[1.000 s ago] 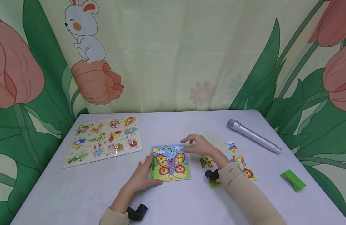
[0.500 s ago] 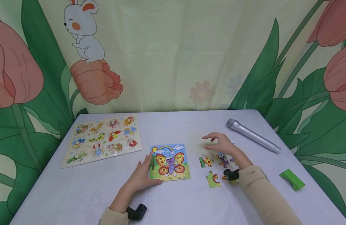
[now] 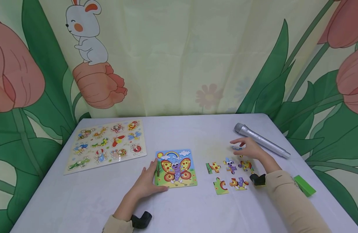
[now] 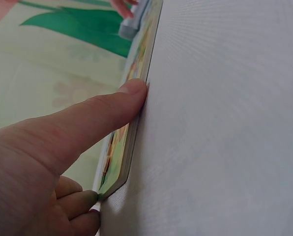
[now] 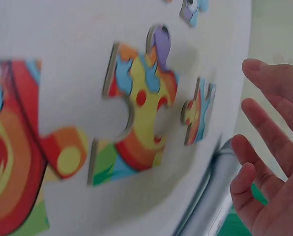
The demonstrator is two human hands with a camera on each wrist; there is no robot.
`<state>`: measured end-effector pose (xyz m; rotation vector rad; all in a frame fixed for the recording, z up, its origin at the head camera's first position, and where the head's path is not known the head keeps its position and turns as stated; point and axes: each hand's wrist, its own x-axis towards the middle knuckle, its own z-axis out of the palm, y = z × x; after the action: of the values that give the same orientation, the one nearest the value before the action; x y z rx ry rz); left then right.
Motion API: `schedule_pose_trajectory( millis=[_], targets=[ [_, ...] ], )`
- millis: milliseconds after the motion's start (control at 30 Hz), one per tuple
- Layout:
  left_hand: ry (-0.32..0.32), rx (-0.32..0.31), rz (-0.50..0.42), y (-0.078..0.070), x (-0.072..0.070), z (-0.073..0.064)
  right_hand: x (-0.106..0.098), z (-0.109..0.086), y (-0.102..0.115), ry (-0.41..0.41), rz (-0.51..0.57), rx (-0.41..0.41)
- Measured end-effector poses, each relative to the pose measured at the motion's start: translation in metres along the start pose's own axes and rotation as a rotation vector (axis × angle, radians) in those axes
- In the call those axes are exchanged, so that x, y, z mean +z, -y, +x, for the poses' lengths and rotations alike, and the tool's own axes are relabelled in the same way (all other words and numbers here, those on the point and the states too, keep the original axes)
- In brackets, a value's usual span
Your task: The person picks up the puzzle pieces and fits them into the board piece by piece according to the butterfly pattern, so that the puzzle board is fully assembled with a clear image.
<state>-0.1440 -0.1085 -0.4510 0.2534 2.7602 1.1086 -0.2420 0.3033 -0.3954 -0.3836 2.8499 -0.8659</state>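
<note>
A square butterfly picture board (image 3: 176,170) lies flat on the table in front of me. My left hand (image 3: 146,183) rests at its near left corner, thumb (image 4: 102,110) stretched along the near edge and fingers at the left edge. To the board's right lie several loose jigsaw pieces, among them a purple butterfly-face piece (image 3: 230,167) and a green-edged piece (image 3: 221,186). My right hand (image 3: 251,149) hovers over the farthest one, a small blue-edged piece (image 5: 201,114), fingers spread and loosely bent. In the right wrist view nothing is between those fingers, and they stand apart from the pieces.
An insect picture board (image 3: 107,144) lies at the back left. Beyond my right hand, a silver microphone (image 3: 263,141) lies slantwise. A green arched block (image 3: 305,186) sits at the right, partly behind my right sleeve. A printed curtain (image 3: 179,58) hangs behind the table (image 3: 80,200).
My right hand has moved right, from beside the butterfly board to above the far loose jigsaw piece, uncovering several pieces. My left hand and the board have stayed in place.
</note>
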Motion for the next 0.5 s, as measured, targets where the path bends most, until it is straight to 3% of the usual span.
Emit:
schedule_pose_trajectory(
  millis=[500],
  targets=[
    [0.009, 0.005, -0.003, 0.002, 0.001, 0.001, -0.004, 0.000, -0.035, 0.035, -0.030, 0.155]
  ],
)
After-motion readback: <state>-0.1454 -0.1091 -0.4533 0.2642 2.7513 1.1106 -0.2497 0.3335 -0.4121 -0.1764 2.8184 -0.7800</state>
